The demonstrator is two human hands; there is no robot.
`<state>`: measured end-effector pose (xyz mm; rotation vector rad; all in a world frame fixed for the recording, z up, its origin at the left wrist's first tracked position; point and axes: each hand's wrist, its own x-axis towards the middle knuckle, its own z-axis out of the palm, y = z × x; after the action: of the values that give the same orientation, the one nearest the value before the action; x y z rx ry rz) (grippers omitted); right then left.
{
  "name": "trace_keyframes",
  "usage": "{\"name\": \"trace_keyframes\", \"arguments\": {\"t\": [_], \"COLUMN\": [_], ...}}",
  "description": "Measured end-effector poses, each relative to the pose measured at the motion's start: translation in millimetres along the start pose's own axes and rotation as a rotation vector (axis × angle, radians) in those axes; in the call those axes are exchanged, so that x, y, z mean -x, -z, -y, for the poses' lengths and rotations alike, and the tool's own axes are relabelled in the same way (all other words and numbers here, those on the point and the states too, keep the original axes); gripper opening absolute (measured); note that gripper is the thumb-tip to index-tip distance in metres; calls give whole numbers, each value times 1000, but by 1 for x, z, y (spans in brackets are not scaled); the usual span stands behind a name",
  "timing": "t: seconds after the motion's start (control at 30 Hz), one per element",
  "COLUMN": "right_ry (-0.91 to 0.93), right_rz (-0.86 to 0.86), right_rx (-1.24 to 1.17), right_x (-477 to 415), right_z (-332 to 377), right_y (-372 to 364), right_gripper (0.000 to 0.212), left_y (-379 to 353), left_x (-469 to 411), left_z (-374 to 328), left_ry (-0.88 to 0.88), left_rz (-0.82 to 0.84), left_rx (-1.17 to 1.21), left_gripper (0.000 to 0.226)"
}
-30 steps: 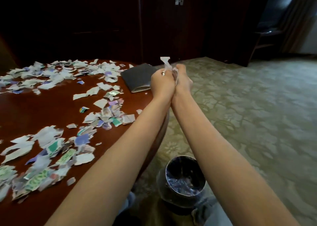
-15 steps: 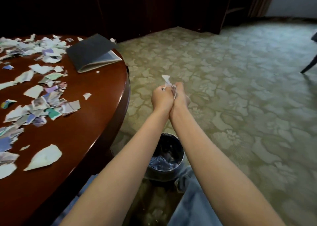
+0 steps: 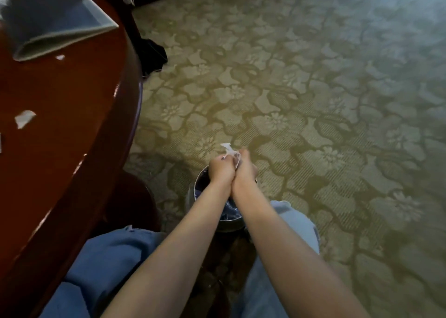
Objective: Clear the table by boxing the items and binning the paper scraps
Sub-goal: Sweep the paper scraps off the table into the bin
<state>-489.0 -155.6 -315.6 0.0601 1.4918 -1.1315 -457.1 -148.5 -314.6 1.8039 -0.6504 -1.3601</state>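
Patterned green carpet (image 3: 313, 88) covers the floor around the bin (image 3: 198, 183), a small round dark container with a crumpled liner inside, standing on the carpet between the seated person's knees. A polished reddish-brown table (image 3: 72, 136) curves away to the left of the bin, its edge near but not touching it. The person's legs, in blue jeans (image 3: 108, 257), lie on either side of the bin on its near side. A dark folder (image 3: 48, 21), blurred, lies on the table well beyond and left of the bin. The left hand (image 3: 220, 170) and right hand (image 3: 246, 173) are pressed side by side directly above the bin's far rim, fingers of both curled round a bunch of white paper scraps (image 3: 229, 151), one corner of which sticks up above the knuckles. A loose scrap (image 3: 24, 118) lies on the table, well to the left of the bin; a smaller one (image 3: 59, 57) lies just beside the folder's near edge.
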Motion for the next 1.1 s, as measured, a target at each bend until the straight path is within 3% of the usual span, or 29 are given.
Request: {"name": "trace_keyframes", "arguments": {"t": [0.37, 0.7, 0.8, 1.1], "right_ry": [-240, -323, -338, -375], "right_rz": [8, 23, 12, 10], "right_rx": [28, 11, -6, -20], "right_x": [-71, -104, -110, -111], "right_z": [-45, -60, -65, -65], "right_y": [7, 14, 14, 29], "right_gripper": [23, 22, 33, 38], "left_y": [-8, -9, -5, -1], "left_x": [-56, -74, -74, -66], "left_z": [53, 71, 71, 63], "left_ry": [350, 475, 470, 546], "left_rz": [-55, -28, -32, 57], "left_rx": [130, 198, 206, 239], "left_gripper": [26, 19, 37, 43]}}
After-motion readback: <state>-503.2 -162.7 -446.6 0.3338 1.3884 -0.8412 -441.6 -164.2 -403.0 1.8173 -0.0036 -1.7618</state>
